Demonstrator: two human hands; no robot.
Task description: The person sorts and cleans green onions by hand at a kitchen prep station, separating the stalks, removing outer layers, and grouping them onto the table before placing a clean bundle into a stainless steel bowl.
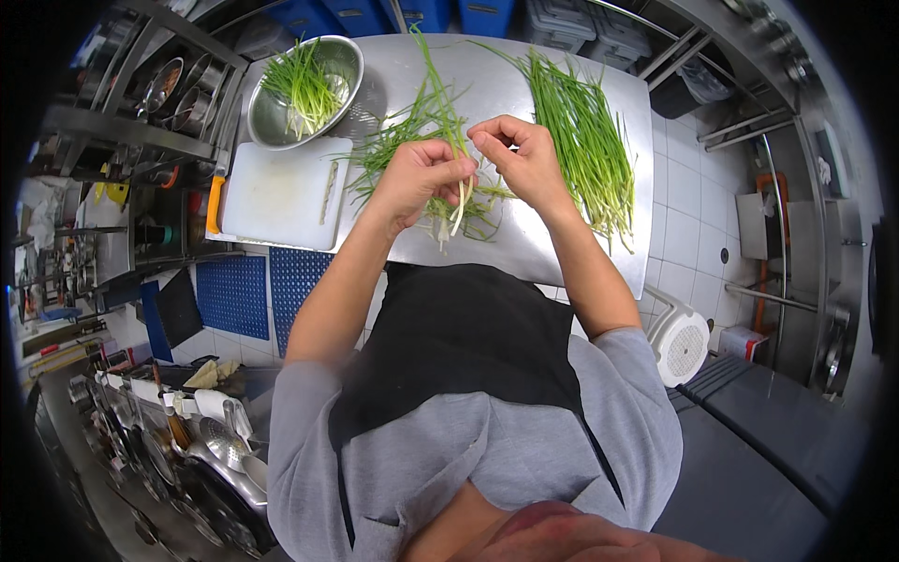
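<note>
My left hand (427, 174) grips a few thin garlic chives (437, 84), their green tips pointing away from me and their pale ends hanging below the fingers. Beside these stalks is my right hand (525, 161), thumb and forefinger brought close together; whether a bit of leaf sits between them cannot be made out. Under both hands lies a loose heap of green trimmings (400, 140) with pale scraps. To the right, a large bundle of chives (579, 140) rests on the steel table (491, 77). At the far left, a metal bowl (353, 77) contains more chives (302, 88).
A white cutting board (277, 193) lies at the table's left, with an orange-handled knife (215, 204) along its left edge. Beyond the table stand blue bins (421, 14) and grey lidded containers (562, 24). A white stool (681, 344) is near the right corner.
</note>
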